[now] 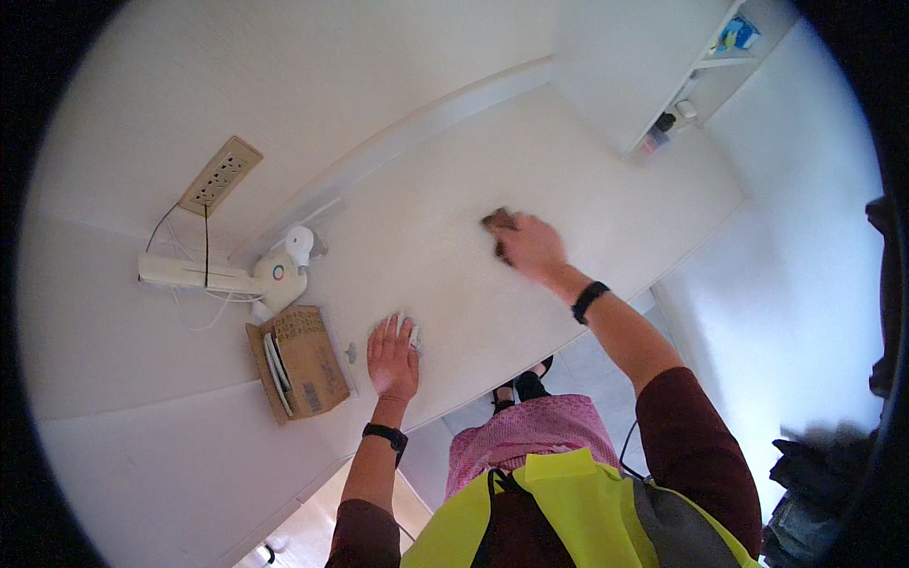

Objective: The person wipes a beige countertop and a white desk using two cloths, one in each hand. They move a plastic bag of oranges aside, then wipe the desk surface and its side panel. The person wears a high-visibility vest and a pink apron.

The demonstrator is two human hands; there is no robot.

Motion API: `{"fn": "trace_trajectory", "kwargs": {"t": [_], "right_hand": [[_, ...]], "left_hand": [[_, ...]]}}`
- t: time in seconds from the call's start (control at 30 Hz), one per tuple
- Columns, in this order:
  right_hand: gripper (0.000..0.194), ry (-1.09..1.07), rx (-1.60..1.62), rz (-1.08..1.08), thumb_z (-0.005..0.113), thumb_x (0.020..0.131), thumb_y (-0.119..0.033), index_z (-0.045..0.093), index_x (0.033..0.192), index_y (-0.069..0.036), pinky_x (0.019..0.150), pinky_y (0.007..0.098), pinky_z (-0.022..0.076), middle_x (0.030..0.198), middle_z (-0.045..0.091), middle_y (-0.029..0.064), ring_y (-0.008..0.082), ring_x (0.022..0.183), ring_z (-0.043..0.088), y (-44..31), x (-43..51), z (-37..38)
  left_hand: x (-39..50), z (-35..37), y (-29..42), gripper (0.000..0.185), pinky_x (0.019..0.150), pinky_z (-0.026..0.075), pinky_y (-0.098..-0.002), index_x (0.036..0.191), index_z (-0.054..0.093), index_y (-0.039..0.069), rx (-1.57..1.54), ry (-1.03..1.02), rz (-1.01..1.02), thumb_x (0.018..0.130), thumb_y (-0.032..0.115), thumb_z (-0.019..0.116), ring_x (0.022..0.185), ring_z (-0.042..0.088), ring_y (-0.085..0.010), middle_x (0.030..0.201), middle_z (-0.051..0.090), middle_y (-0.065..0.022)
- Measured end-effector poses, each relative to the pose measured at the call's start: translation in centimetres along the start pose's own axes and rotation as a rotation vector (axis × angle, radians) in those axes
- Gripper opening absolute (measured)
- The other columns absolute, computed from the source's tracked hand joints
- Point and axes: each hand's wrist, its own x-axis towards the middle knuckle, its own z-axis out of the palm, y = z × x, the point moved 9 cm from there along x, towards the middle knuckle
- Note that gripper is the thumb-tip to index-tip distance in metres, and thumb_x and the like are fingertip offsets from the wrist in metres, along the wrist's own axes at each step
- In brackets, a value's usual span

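Note:
On the white desktop [454,298], my right hand [532,245] grips a dark brown cloth [499,219] and presses it to the surface; hand and cloth are blurred. My left hand [393,362] lies palm down nearer the desk's front edge. A small white item [415,336], perhaps a tissue, shows beside and between its fingers, and the rest of it is hidden. Left of that hand stands an open cardboard box [310,362] with flat items [277,373] inside.
A white desk lamp [280,278] lies folded behind the box, with loose cables. Above it is a wall socket strip [221,176] with black leads plugged in. Open shelves [724,62] holding small items rise at the back right. Dark clothing [817,490] is at the far right.

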Motion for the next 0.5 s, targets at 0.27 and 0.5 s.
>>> {"fn": "trace_trajectory", "kwargs": {"t": [0.27, 0.5], "right_hand": [[0.047, 0.132, -0.132, 0.632, 0.053, 0.096, -0.021, 0.050, 0.143, -0.021, 0.083, 0.0464, 0.0548, 0.116, 0.056, 0.0175, 0.0358, 0.100, 0.061, 16.0, -13.5, -2.7], [0.039, 0.123, -0.186, 0.651, 0.054, 0.095, -0.020, 0.056, 0.133, -0.014, 0.083, 0.0469, 0.0554, 0.118, 0.056, 0.0167, 0.0357, 0.101, 0.061, 17.2, -9.4, -2.2]], "left_hand": [[-0.1, -0.1, 0.3, 0.051, 0.119, 0.024, -0.0497, 0.144, 0.048, 0.009, -0.023, 0.068, 0.033, 0.094, 0.017, 0.051, 0.139, 0.038, -0.0366, 0.150, 0.044, -0.0150], [0.1, -0.7, 0.4, 0.053, 0.117, 0.026, -0.0508, 0.143, 0.048, 0.008, -0.037, 0.086, 0.049, 0.092, 0.015, 0.053, 0.137, 0.039, -0.0373, 0.150, 0.043, -0.0157]]}}
